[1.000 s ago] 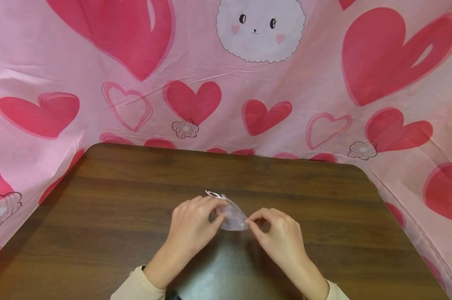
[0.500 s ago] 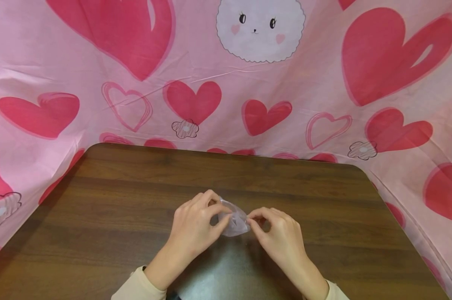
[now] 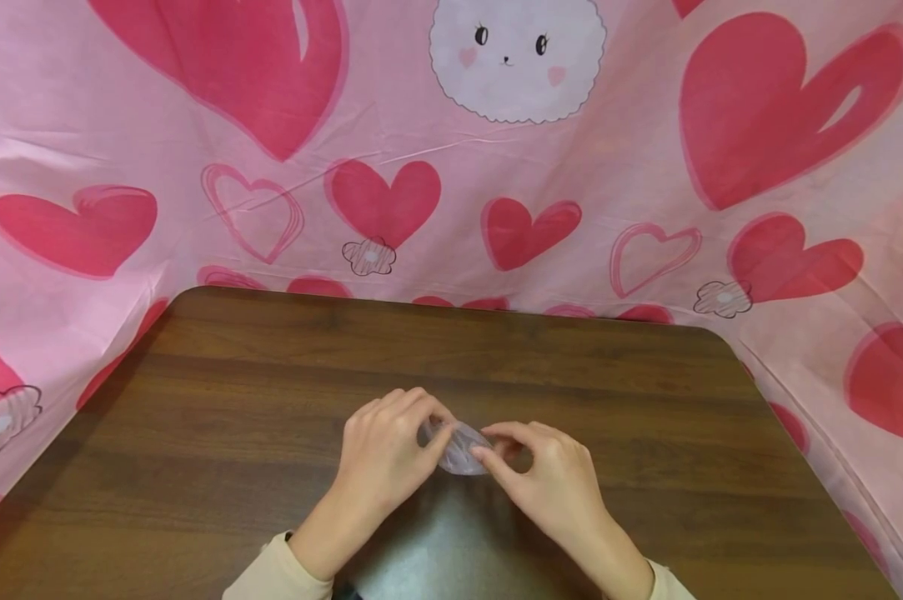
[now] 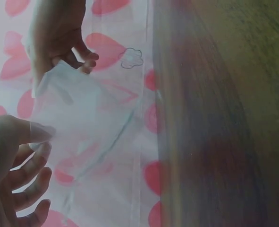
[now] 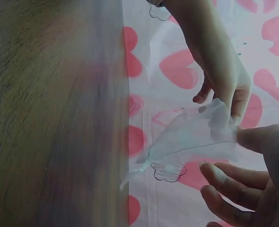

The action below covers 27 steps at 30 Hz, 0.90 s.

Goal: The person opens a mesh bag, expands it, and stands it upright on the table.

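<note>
A small sheer whitish drawstring pouch (image 3: pixel 464 452) is held up between my two hands, low over the tabletop. My left hand (image 3: pixel 387 450) pinches its left side between thumb and fingertips. On the opposite side, my right hand (image 3: pixel 554 473) grips the pouch's edge with thumb and index finger. The left wrist view has the see-through fabric (image 4: pixel 89 106) spread out, a thin cord (image 4: pixel 112 144) slanting across it. A white string end (image 5: pixel 125 182) dangles in the right wrist view, where several fingers (image 5: pixel 233 177) of the right hand are spread off the cloth.
A dark brown wooden table (image 3: pixel 271 358) lies beneath the hands. Pink fabric (image 3: pixel 391 83) printed with red hearts encloses it at the back and both sides.
My right hand has shifted slightly left, its thumb and index finger now farther over the pouch. The left hand has regripped, and the white string loop seen earlier is now hidden in the head view.
</note>
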{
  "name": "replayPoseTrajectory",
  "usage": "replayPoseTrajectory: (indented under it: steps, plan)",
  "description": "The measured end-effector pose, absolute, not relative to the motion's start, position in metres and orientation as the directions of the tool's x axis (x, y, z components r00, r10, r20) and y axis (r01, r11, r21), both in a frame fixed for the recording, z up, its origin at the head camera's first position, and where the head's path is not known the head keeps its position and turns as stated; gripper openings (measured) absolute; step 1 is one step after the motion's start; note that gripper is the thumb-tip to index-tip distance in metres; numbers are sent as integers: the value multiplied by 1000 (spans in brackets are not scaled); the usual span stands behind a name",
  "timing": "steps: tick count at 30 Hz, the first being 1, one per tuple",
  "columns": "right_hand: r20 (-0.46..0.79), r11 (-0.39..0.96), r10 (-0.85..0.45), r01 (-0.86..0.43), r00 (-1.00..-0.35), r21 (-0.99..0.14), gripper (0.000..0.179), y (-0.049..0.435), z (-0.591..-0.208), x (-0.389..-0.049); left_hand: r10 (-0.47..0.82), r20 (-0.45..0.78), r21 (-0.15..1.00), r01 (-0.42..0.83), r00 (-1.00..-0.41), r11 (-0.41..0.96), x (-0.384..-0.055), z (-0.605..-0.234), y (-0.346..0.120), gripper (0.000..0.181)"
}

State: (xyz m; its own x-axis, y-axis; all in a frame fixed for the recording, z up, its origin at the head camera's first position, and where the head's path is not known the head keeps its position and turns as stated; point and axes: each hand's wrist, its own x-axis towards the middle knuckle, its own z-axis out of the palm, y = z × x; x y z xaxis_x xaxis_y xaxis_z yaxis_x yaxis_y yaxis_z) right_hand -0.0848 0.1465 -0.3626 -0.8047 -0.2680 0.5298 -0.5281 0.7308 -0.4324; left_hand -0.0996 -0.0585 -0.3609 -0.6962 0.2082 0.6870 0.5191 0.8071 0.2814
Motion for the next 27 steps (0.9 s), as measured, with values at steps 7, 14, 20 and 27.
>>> replayPoseTrajectory:
  steps: [7, 14, 20, 27]
  plan:
    - [468, 774, -253, -467, -847, -427, 13, 145, -361, -83, 180, 701, 303, 517, -690, 800, -100, -361, -58, 10]
    - [541, 803, -236, -475, -807, -359, 21, 148, -362, -86, 187, 640, 302, 469, -745, 830, -99, -363, -57, 15]
    - [566, 801, -230, -484, -792, -352, 25, 149, -362, -86, 232, 493, 293, 411, -839, 863, -97, -367, -57, 22]
    - [620, 770, -259, -546, -740, -331, 30, 150, -363, -87, 296, 462, 272, 451, -836, 850, -95, -366, -56, 33]
